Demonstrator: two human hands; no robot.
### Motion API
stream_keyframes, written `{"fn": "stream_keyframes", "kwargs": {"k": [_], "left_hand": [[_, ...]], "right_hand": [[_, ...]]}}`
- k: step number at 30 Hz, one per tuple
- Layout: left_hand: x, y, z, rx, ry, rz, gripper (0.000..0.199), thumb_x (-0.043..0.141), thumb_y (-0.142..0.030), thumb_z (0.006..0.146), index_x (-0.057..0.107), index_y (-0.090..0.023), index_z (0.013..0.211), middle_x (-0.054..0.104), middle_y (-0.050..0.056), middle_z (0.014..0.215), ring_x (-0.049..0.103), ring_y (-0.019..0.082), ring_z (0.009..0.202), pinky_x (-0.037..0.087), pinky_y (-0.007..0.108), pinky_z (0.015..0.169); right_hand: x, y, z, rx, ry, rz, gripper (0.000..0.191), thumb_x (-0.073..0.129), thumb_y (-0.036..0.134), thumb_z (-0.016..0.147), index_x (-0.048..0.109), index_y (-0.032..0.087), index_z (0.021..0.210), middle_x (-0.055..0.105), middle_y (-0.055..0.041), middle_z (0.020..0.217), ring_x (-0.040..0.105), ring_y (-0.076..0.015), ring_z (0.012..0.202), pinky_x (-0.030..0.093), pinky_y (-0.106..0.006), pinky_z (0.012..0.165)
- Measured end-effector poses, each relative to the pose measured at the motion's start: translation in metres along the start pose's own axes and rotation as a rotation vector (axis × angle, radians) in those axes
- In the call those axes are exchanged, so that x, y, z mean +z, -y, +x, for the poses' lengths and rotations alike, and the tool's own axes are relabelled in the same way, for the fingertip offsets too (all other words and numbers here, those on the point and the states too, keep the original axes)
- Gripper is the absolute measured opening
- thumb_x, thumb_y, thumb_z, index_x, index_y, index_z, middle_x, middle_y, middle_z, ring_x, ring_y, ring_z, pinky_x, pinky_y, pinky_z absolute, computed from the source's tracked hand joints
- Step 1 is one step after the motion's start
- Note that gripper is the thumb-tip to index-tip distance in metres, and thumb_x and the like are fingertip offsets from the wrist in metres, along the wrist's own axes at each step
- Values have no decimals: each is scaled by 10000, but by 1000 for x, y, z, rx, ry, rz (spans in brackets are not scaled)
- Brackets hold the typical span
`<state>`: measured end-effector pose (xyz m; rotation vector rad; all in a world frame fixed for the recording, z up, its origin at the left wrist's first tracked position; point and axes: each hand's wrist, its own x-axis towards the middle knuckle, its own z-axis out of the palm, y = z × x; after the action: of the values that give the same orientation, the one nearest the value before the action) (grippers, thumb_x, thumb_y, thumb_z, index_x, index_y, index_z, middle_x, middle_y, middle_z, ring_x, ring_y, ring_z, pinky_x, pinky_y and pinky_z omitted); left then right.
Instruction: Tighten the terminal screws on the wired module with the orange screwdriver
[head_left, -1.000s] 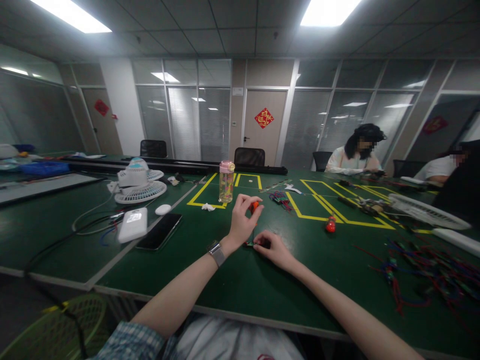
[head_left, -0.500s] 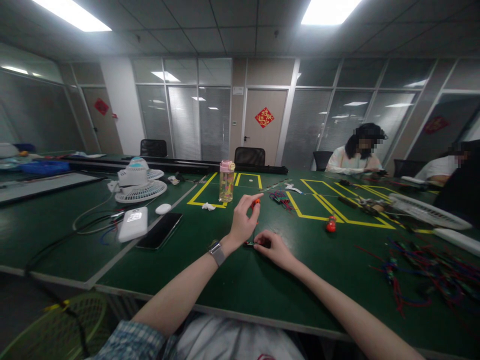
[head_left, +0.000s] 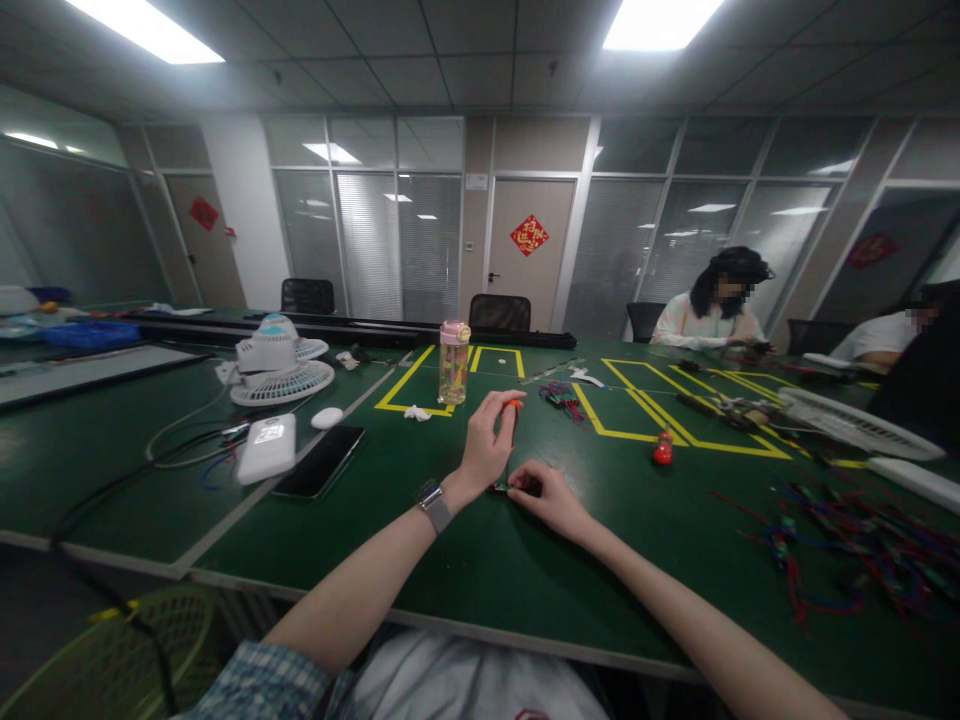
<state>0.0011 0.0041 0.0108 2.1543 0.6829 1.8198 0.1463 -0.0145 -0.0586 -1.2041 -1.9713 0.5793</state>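
My left hand, with a watch at its wrist, is closed around the orange handle of a screwdriver. The tool stands upright, its thin dark shaft pointing down at a small green circuit board on the table. My right hand rests on the tabletop and pinches the right end of that board between thumb and fingers. Whether the screwdriver's tip touches the board is too small to tell. Off to the right stands a small red-handled screwdriver.
A pink-lidded bottle stands ahead. To the left lie a phone, a white power bank and a white fan. Bundles of wired boards spread at the right. A co-worker sits across the table.
The fingers of my left hand have shifted slightly around the screwdriver's handle. My right hand and the board have stayed in place.
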Motion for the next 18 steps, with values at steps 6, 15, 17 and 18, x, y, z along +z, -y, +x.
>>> {"fn": "stream_keyframes", "kwargs": {"k": [6, 15, 17, 18], "left_hand": [[1, -1, 0, 33, -59, 50, 110, 546, -261, 876, 622, -188, 907, 546, 32, 907, 549, 151, 877, 448, 274, 802], [0, -2, -1, 27, 11, -10, 247, 379, -221, 950, 598, -191, 1060, 616, 52, 962, 575, 152, 900, 454, 291, 815], [1, -1, -1, 37, -18, 20, 197, 450, -249, 926, 624, -196, 1001, 583, 47, 954, 561, 153, 901, 453, 287, 812], [1, -1, -1, 39, -37, 36, 169, 493, -265, 907, 633, -198, 973, 560, 42, 938, 553, 152, 889, 453, 283, 803]], "right_hand": [[1, -2, 0, 2, -15, -13, 92, 621, 130, 717, 638, 160, 802, 605, -3, 717, 547, -129, 668, 433, -241, 632], [3, -3, 0, -2, -20, 3, 93, 621, 146, 722, 639, 159, 812, 602, 2, 705, 548, -128, 664, 438, -241, 632], [3, -3, 0, -2, -21, 0, 93, 621, 150, 720, 640, 162, 810, 601, 3, 700, 548, -130, 662, 435, -241, 626], [2, -3, 0, -1, -22, -3, 91, 621, 151, 718, 640, 163, 806, 600, 2, 699, 548, -131, 661, 434, -241, 624]]}}
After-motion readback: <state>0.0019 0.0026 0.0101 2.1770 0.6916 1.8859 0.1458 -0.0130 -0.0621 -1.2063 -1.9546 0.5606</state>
